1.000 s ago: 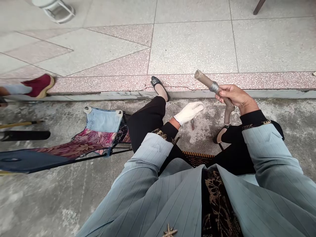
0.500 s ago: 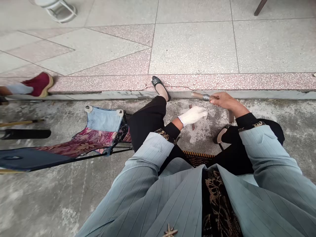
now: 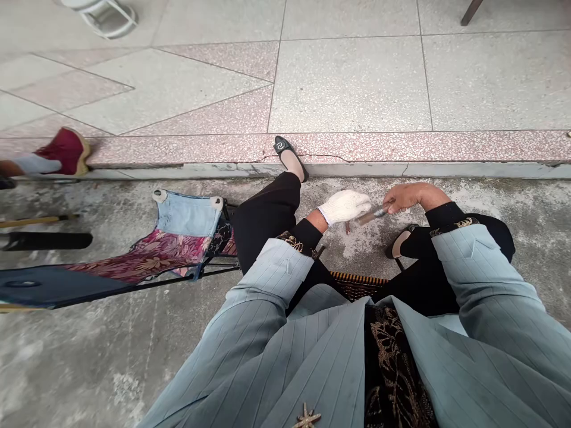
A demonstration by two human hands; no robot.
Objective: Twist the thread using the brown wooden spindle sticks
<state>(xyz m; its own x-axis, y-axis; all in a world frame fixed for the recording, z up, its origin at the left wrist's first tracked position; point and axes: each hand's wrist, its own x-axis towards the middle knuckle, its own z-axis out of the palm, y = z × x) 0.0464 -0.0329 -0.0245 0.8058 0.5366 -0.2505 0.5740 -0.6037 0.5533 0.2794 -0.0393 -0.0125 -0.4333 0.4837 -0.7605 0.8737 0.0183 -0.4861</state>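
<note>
Gripping the stick (image 3: 367, 219) above the concrete (image 3: 178, 345) in a closed right hand (image 3: 405, 197), beside the half-curled, gloved left hand (image 3: 345, 207); could not tell its contents. Probably risked loosening the winding (image 3: 379, 212) through slack or twisting. Since half a second earlier, had swung the stick lower, angling its free end toward the left fingertips.

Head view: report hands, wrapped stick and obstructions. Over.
Right hand grips wrapped stick, blurred. Gloved left hand near its free end, grip unclear. No obstruction seen; brown rod lies on concrete.
</note>
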